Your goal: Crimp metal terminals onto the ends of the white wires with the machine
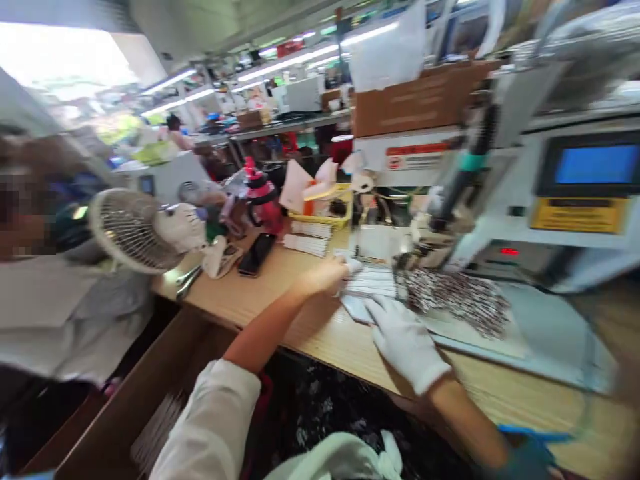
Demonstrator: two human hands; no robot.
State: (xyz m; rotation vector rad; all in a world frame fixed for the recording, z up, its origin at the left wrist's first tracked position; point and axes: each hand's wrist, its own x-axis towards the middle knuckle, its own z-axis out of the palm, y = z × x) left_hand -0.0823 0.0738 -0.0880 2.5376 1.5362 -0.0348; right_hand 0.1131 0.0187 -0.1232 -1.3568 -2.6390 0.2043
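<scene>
Wooden bench (pixel 260 297) with fan (pixel 131 230), phone (pixel 256 254), white strips (pixel 371 283)

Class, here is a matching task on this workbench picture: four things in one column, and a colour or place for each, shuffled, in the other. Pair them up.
Things:
1 desk fan
2 phone
3 machine screen
4 right hand

Descriptions:
A glowing blue
B in a white glove, resting on the bench
C black, lying flat on the bench
D white, at the bench's left end

Pairs: 1-D, 2-C, 3-A, 4-B.
</scene>
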